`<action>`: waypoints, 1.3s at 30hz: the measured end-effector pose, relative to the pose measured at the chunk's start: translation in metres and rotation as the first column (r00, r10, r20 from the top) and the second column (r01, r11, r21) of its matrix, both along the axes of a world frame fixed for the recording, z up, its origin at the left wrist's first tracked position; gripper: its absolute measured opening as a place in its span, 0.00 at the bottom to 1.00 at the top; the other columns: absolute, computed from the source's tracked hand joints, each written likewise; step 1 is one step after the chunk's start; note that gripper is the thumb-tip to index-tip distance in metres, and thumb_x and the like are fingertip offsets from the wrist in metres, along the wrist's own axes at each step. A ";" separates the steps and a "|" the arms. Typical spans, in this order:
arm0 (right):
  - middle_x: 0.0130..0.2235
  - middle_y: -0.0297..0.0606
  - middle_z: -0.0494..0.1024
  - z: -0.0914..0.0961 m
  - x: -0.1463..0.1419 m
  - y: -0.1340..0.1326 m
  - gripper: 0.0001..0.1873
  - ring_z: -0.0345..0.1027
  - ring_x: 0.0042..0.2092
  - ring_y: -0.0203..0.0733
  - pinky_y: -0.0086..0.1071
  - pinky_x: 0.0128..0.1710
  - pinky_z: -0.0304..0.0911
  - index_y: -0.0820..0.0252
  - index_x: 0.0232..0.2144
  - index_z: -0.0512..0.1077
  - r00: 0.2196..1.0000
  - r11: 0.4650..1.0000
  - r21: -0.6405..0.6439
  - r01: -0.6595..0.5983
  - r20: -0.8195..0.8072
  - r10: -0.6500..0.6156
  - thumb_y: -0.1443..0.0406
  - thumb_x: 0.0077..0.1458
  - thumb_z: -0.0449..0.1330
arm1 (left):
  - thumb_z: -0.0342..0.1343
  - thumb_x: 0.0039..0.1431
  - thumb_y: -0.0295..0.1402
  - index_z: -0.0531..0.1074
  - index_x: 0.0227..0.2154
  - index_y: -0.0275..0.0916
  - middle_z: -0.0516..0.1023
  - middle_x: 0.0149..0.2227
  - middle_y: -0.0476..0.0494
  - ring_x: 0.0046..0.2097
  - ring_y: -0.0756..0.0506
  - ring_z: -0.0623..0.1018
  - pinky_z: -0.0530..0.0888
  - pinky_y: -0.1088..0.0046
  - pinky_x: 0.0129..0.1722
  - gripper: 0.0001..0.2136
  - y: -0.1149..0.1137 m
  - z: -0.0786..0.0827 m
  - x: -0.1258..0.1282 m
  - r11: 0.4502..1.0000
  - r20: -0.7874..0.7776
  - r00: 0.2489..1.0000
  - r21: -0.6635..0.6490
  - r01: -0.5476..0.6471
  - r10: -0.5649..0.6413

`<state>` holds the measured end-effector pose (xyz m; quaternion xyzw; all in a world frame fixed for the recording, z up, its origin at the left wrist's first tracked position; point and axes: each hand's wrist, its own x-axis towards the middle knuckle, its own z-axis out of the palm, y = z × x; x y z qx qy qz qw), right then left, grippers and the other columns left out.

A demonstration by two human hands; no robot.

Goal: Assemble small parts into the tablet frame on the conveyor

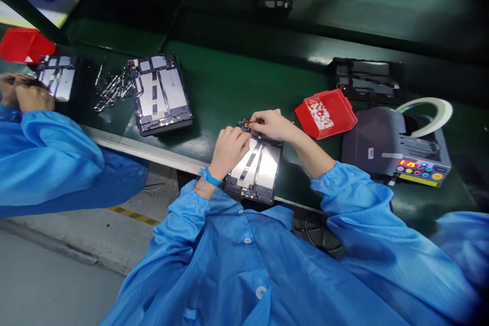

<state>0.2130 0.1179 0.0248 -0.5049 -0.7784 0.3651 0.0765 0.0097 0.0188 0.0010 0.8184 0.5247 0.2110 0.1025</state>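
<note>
An opened tablet chassis [256,167] with silver panels lies at the near edge of the green bench [229,86], just in front of me. My left hand [228,150] rests curled on its left side, fingers closed against the frame. At the tablet's top corner my right hand [270,124] pinches a small part I cannot make out. Both arms wear blue sleeves, and a blue band circles my left wrist.
A red bin [325,113] of small white parts sits right of my hands, beside a grey tape dispenser [393,146]. Another open tablet [161,92] and loose metal parts [112,89] lie left. A co-worker's hands [21,92] work at far left. More tablets [364,79] lie further back.
</note>
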 end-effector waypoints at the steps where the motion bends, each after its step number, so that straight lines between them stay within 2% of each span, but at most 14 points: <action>1: 0.33 0.37 0.84 -0.001 0.001 0.002 0.14 0.74 0.37 0.44 0.44 0.57 0.59 0.59 0.38 0.81 1.000 1.000 -0.008 -0.002 0.004 0.002 0.58 0.70 0.59 | 0.54 0.82 0.34 0.82 0.49 0.43 0.87 0.44 0.38 0.52 0.35 0.81 0.70 0.56 0.52 0.11 0.003 0.002 0.005 0.999 -0.047 0.997 0.000 0.055 -0.055; 4: 0.35 0.37 0.84 -0.002 0.002 0.011 0.13 0.74 0.39 0.45 0.43 0.56 0.60 0.59 0.38 0.81 0.999 0.999 -0.027 -0.036 0.020 0.037 0.58 0.68 0.60 | 0.51 0.83 0.32 0.83 0.46 0.41 0.88 0.38 0.38 0.46 0.36 0.84 0.69 0.56 0.50 0.14 0.015 0.006 0.021 0.990 -0.148 0.979 -0.023 0.138 -0.140; 8: 0.38 0.37 0.85 0.004 -0.001 0.022 0.12 0.75 0.42 0.46 0.43 0.57 0.60 0.59 0.38 0.81 0.995 0.995 -0.058 -0.084 0.041 0.087 0.59 0.67 0.60 | 0.51 0.83 0.34 0.84 0.45 0.35 0.89 0.37 0.33 0.43 0.35 0.87 0.68 0.54 0.51 0.16 0.027 0.008 0.037 0.995 -0.231 0.968 -0.025 0.091 -0.095; 11: 0.38 0.37 0.85 0.012 -0.003 0.023 0.13 0.76 0.44 0.46 0.44 0.60 0.59 0.58 0.37 0.81 0.993 0.994 -0.058 -0.093 0.060 0.097 0.59 0.69 0.59 | 0.51 0.83 0.33 0.83 0.45 0.35 0.89 0.36 0.34 0.41 0.34 0.87 0.67 0.53 0.52 0.15 0.027 0.009 0.043 0.999 -0.268 0.962 -0.018 0.052 -0.055; 14: 0.38 0.38 0.86 0.019 -0.002 0.017 0.15 0.77 0.44 0.47 0.48 0.64 0.56 0.58 0.37 0.80 0.997 1.000 -0.003 -0.025 0.069 0.025 0.58 0.72 0.58 | 0.50 0.82 0.28 0.83 0.46 0.36 0.88 0.35 0.36 0.41 0.35 0.87 0.66 0.53 0.52 0.15 0.023 0.011 0.046 1.000 -0.272 0.962 -0.003 0.021 -0.021; 16: 0.37 0.38 0.85 0.021 0.005 0.007 0.14 0.78 0.44 0.48 0.49 0.65 0.56 0.58 0.38 0.80 0.996 0.995 0.052 0.081 0.040 -0.083 0.58 0.72 0.58 | 0.49 0.82 0.27 0.82 0.44 0.37 0.88 0.35 0.36 0.41 0.34 0.86 0.66 0.53 0.51 0.15 0.022 0.012 0.048 1.000 -0.273 0.962 0.006 0.009 -0.007; 19: 0.35 0.38 0.84 0.020 0.025 -0.020 0.15 0.77 0.41 0.48 0.46 0.61 0.60 0.58 0.39 0.79 0.963 0.966 0.075 0.248 -0.124 -0.238 0.56 0.72 0.57 | 0.49 0.82 0.28 0.82 0.40 0.38 0.86 0.34 0.34 0.44 0.33 0.85 0.66 0.52 0.52 0.16 0.020 0.015 0.048 1.000 -0.277 0.961 0.015 0.008 -0.003; 22: 0.35 0.39 0.83 0.013 0.049 -0.057 0.17 0.75 0.40 0.47 0.41 0.52 0.65 0.56 0.37 0.77 0.881 0.926 0.023 0.377 -0.318 -0.350 0.52 0.72 0.58 | 0.49 0.83 0.31 0.82 0.48 0.39 0.87 0.37 0.35 0.47 0.32 0.84 0.66 0.52 0.53 0.14 0.023 0.020 0.041 1.000 -0.254 0.967 0.011 0.012 -0.009; 25: 0.35 0.38 0.81 0.004 0.066 -0.092 0.20 0.73 0.40 0.47 0.39 0.46 0.65 0.55 0.37 0.77 0.796 0.885 -0.037 0.464 -0.421 -0.435 0.47 0.71 0.60 | 0.50 0.83 0.34 0.82 0.55 0.43 0.88 0.39 0.37 0.48 0.32 0.84 0.66 0.50 0.56 0.15 0.031 0.027 0.030 0.998 -0.238 0.970 -0.026 0.050 -0.054; 30: 0.34 0.40 0.80 -0.007 0.077 -0.124 0.24 0.73 0.40 0.49 0.40 0.44 0.67 0.54 0.36 0.77 0.696 0.842 -0.153 0.517 -0.497 -0.518 0.42 0.70 0.62 | 0.57 0.79 0.37 0.83 0.45 0.44 0.86 0.36 0.39 0.48 0.32 0.84 0.65 0.47 0.61 0.10 0.050 0.033 0.024 0.981 -0.254 0.952 -0.136 0.139 -0.170; 34: 0.34 0.40 0.80 -0.009 0.075 -0.128 0.25 0.72 0.40 0.48 0.39 0.42 0.67 0.53 0.35 0.77 0.677 0.844 -0.222 0.489 -0.514 -0.527 0.40 0.68 0.63 | 0.59 0.74 0.31 0.79 0.41 0.42 0.86 0.34 0.43 0.44 0.34 0.85 0.64 0.47 0.62 0.05 0.061 0.033 0.032 0.973 -0.216 0.966 -0.211 0.095 -0.141; 39: 0.33 0.38 0.79 -0.008 0.073 -0.128 0.25 0.71 0.39 0.47 0.38 0.42 0.66 0.54 0.35 0.77 0.672 0.855 -0.236 0.461 -0.537 -0.510 0.41 0.69 0.63 | 0.56 0.69 0.25 0.75 0.33 0.42 0.83 0.29 0.48 0.40 0.36 0.86 0.64 0.49 0.62 0.09 0.071 0.037 0.036 0.934 -0.198 0.965 -0.345 0.095 -0.171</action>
